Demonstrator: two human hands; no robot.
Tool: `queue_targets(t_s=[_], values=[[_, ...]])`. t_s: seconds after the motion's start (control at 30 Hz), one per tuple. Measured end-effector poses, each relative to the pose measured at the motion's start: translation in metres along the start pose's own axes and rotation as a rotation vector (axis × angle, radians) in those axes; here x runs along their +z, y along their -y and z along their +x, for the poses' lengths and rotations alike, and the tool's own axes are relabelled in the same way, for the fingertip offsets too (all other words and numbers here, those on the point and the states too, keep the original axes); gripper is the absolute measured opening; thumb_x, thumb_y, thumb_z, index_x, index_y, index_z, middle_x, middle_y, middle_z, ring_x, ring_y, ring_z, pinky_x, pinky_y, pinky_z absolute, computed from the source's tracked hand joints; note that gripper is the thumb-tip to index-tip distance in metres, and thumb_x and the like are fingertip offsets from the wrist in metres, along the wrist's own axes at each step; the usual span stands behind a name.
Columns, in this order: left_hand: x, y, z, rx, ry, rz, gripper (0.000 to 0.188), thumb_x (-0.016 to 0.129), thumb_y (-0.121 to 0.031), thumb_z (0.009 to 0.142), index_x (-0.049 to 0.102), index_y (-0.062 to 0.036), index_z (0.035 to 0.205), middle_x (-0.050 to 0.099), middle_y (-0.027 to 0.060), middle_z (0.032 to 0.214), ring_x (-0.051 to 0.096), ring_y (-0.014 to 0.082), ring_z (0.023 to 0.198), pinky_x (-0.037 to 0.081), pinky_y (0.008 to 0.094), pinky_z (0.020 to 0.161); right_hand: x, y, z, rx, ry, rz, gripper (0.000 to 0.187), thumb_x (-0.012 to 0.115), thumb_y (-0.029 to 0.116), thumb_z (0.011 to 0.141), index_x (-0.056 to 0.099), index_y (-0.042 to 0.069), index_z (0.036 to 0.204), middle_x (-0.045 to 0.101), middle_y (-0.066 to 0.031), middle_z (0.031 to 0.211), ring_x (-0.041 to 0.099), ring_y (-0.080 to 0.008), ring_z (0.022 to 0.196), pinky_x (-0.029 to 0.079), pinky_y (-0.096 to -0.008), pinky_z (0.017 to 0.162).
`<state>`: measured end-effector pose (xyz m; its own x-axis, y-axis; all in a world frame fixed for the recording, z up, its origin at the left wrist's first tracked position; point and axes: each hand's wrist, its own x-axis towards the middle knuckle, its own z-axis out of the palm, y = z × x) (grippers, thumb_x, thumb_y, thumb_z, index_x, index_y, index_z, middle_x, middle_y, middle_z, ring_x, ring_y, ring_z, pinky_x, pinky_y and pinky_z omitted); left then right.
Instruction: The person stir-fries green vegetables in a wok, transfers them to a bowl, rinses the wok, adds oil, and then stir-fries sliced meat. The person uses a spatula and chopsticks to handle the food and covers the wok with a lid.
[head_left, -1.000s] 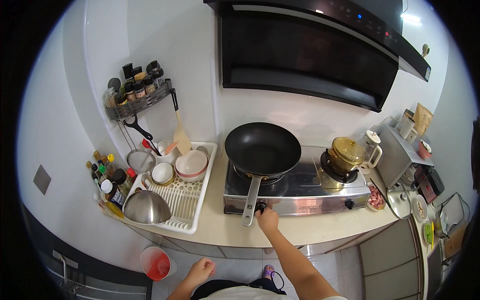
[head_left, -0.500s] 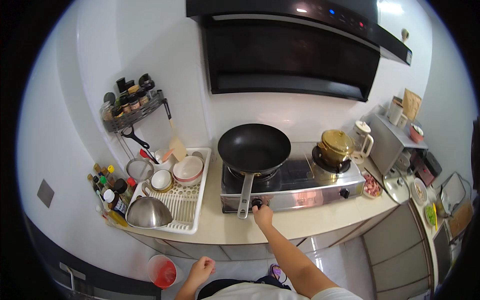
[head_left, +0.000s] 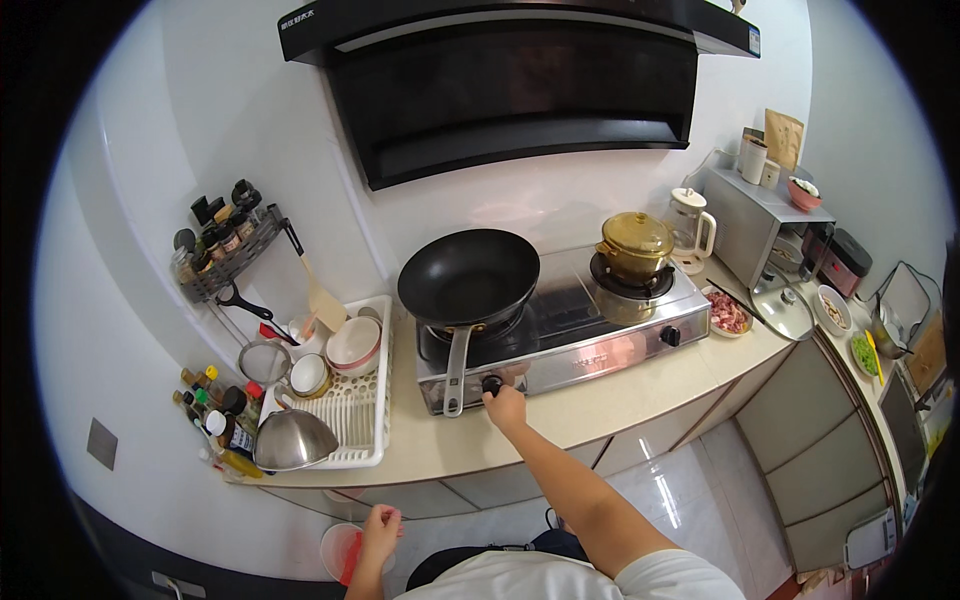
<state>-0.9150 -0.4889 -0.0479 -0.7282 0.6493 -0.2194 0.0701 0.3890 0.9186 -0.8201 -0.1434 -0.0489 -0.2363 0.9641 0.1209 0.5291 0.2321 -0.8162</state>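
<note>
A black wok [head_left: 468, 275] is sitting on the left burner of the two-burner gas stove [head_left: 545, 382], its dark interior facing up and its metal handle [head_left: 457, 372] pointing toward me. On the right burner, a lidded amber glass pot [head_left: 638, 245] is standing; I am not making out its contents. Just beside the stove's right end, a meat bowl [head_left: 732, 335] is holding raw pieces. Farther right, a white bowl [head_left: 823, 293] is containing pale pieces, and chopped greens [head_left: 864, 354] are filling another dish. A pink bowl [head_left: 804, 201] is carrying something white atop the silver countertop oven [head_left: 733, 228]. At left, the dish rack [head_left: 384, 405] is bearing stacked bowls [head_left: 353, 345] and a tipped stainless steel bowl [head_left: 293, 440].

My right hand [head_left: 508, 404] is gripping the stove's left control knob [head_left: 491, 385], just right of the wok's handle. My left hand [head_left: 381, 528] is hanging low, its fingers curling loosely inward; I cannot tell whether they are fully closing or holding anything.
</note>
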Motion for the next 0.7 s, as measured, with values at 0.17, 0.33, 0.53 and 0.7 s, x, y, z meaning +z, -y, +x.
queue_targets(t_s=[0.17, 0.33, 0.53, 0.7], values=[[-0.011, 0.027, 0.0, -0.054, -0.044, 0.007, 0.02, 0.056, -0.016, 0.087, 0.05, 0.0016, 0.094, 0.057, 0.0096, 0.078, 0.06, 0.0157, 0.063, 0.051, 0.0281, 0.052, 0.003, -0.003, 0.003, -0.043, 0.009, -0.061, 0.033, 0.06, 0.029, 0.07, 0.062, -0.004, 0.074, 0.061, -0.0257, 0.076, 0.061, -0.0403, 0.076, 0.049, -0.0456, 0.071], [-0.018, 0.067, -0.004, -0.144, -0.096, -0.04, 0.024, 0.056, -0.019, 0.086, 0.051, 0.003, 0.094, 0.059, 0.0109, 0.077, 0.06, 0.0165, 0.062, 0.051, 0.0289, 0.051, 0.006, -0.006, 0.006, -0.114, 0.006, -0.159, 0.033, 0.061, 0.029, 0.069, 0.062, -0.004, 0.074, 0.062, -0.0262, 0.076, 0.061, -0.0406, 0.077, 0.049, -0.0457, 0.073], [-0.024, 0.095, -0.016, -0.178, -0.151, 0.076, 0.029, 0.056, -0.026, 0.084, 0.054, 0.0017, 0.093, 0.062, 0.0122, 0.076, 0.062, 0.0183, 0.061, 0.05, 0.0309, 0.052, 0.012, -0.025, 0.012, -0.189, 0.05, -0.264, 0.034, 0.065, 0.029, 0.073, 0.061, -0.004, 0.08, 0.061, -0.0234, 0.075, 0.06, -0.041, 0.073, 0.047, -0.0483, 0.065], [-0.049, 0.126, -0.005, -0.223, -0.299, 0.23, 0.038, 0.055, -0.035, 0.084, 0.056, 0.0011, 0.097, 0.064, 0.017, 0.084, 0.063, 0.0314, 0.078, 0.049, 0.04, 0.068, 0.022, -0.046, 0.019, -0.244, 0.002, -0.09, 0.038, 0.061, 0.032, 0.076, 0.057, -0.004, 0.063, 0.056, -0.0144, 0.049, 0.058, -0.0269, 0.045, 0.046, -0.0378, 0.048]])
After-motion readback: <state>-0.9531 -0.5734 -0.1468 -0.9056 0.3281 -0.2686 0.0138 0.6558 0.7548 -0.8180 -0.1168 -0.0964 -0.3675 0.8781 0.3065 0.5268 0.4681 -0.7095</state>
